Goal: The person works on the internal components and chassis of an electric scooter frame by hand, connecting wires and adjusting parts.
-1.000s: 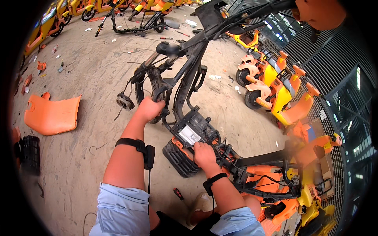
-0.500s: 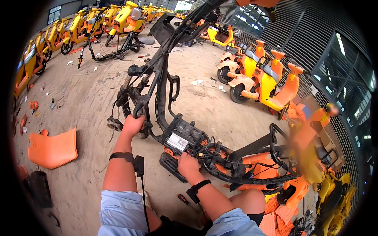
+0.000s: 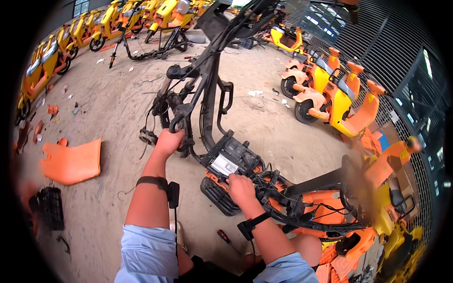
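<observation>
A stripped scooter frame (image 3: 206,113) is standing just ahead of the hands, in the centre of the view. Its long axis is running slantwise: the front fork (image 3: 166,103) is pointing to the far left, the rear end (image 3: 311,185) is reaching to the near right, and the steering column (image 3: 218,52) is rising toward the top edge. The left hand (image 3: 169,142) is wrapping tightly around a black curved bar (image 3: 173,123) beside the fork. The right hand (image 3: 241,188) is resting at the near edge of a silver box (image 3: 223,166) on the frame's low middle (whether it is pinching anything, I cannot tell). A dusty concrete floor (image 3: 118,104) is spreading beneath, bearing a screwdriver (image 3: 222,233) and a curved orange panel (image 3: 73,161). Yellow-and-orange scooters (image 3: 340,101) are standing at both sides, and a dark ribbed wall (image 3: 377,47) is rising on the right.
</observation>
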### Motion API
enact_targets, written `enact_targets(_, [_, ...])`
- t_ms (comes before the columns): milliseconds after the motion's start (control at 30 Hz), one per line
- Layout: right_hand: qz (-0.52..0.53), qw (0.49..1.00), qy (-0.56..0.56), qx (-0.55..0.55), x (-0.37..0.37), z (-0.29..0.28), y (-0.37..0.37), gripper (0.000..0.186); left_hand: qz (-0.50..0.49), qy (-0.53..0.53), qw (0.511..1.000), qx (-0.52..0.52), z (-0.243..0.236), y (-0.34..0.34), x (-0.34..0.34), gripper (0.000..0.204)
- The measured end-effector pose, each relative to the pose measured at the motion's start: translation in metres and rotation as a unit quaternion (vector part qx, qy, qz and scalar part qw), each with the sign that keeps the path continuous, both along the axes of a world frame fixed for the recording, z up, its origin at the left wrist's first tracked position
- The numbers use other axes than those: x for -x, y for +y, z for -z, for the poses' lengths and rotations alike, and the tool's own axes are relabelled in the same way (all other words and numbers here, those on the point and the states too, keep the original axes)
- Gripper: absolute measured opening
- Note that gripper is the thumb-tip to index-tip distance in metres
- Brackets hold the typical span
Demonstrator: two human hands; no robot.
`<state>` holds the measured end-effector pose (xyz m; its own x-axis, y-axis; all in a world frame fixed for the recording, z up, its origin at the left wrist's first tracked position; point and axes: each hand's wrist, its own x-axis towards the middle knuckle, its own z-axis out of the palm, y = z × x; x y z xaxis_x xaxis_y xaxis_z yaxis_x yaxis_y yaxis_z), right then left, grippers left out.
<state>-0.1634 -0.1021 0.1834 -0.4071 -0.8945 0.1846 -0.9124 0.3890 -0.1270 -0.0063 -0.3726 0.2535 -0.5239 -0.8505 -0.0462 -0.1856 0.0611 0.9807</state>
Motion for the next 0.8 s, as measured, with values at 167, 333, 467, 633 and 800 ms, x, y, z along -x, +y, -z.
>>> enact_targets(167, [-0.071,0.997,0.035,-0.018,0.027,0.000,0.001,0.011,-0.006,-0.007,0.999,-0.032,0.003,-0.006,-0.005,0.035])
enact_targets(333, [-0.108,0.993,0.014,-0.034,0.035,-0.002,-0.003,0.012,0.007,0.006,0.999,-0.054,0.004,-0.007,-0.005,0.028])
enact_targets(467, [-0.132,0.989,0.037,-0.049,0.038,0.000,-0.011,0.012,0.017,-0.017,0.998,-0.057,0.009,-0.013,-0.005,0.028])
enact_targets(633, [-0.101,0.986,0.049,-0.121,0.031,0.001,-0.019,0.014,0.008,-0.054,0.997,-0.046,0.007,-0.014,-0.011,0.032])
enact_targets(800, [-0.014,0.990,0.104,-0.092,0.011,0.021,-0.010,0.023,0.008,-0.117,0.993,-0.025,-0.014,-0.004,-0.018,0.039])
